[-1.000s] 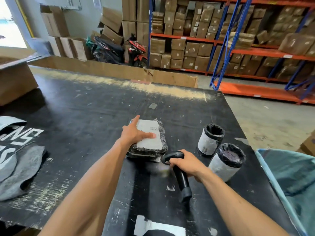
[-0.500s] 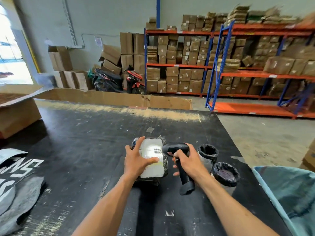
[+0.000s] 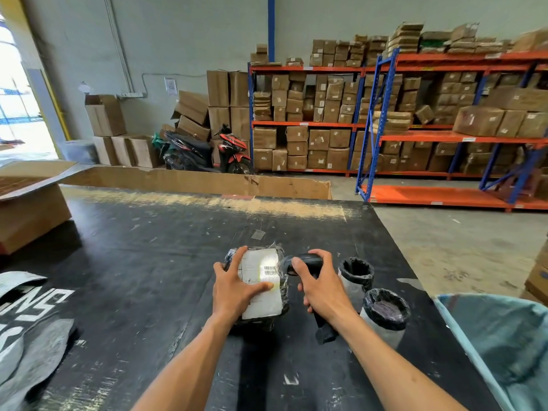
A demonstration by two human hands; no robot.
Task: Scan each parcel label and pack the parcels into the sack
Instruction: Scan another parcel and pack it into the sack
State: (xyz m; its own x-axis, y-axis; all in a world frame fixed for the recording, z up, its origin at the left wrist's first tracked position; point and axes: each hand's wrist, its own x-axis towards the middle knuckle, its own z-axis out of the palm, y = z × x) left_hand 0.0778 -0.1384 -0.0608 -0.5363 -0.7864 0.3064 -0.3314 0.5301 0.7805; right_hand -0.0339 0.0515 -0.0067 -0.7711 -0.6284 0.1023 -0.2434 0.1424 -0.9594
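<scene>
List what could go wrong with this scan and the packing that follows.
1. The left hand grips the parcel with its thumb lying on the label, just below the barcode; a small slip could cover it and spoil the read.
2. The right hand holds the scanner close beside two wrapped rolls; swinging toward the sack might knock them over.

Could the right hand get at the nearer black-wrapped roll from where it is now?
Probably yes. The nearer roll stands just right of the right hand with bare table between them, nothing blocking. But that hand is gripping the scanner, so it would need to put it down first.
</scene>
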